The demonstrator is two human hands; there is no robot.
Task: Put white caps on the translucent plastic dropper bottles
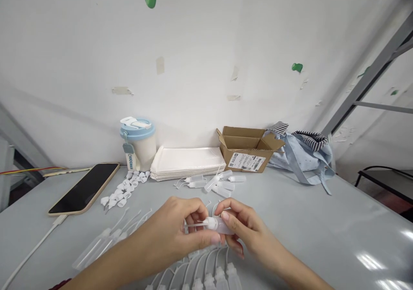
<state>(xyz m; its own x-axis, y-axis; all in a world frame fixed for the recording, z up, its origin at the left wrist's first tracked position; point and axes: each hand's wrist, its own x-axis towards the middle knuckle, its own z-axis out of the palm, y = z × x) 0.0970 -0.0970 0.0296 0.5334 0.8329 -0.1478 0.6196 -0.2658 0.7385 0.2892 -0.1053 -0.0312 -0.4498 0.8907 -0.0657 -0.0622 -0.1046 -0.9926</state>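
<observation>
A small translucent squeeze bottle (pixel 222 226) with a white cap and a thin nozzle is held at the front middle, lying sideways. My right hand (pixel 247 225) grips its body between thumb and fingers. My left hand (pixel 185 227) is curled around the cap and nozzle end, thumb below and fingers behind; its exact contact is partly hidden. Below both hands lies a row of similar bottles (pixel 219 277) with long bent tubes. More bottles with tubes (pixel 101 245) lie under my left forearm. Several small bottles (pixel 222 184) are loosely piled beyond my hands.
White cap pieces (pixel 124 189) are scattered left of centre, beside a phone (pixel 85 189) on a charging cable. Along the wall stand a blue-lidded cup (pixel 142 148), a stack of white envelopes (pixel 189 161), an open cardboard box (pixel 248 150) and a light-blue cloth bag (pixel 298 156).
</observation>
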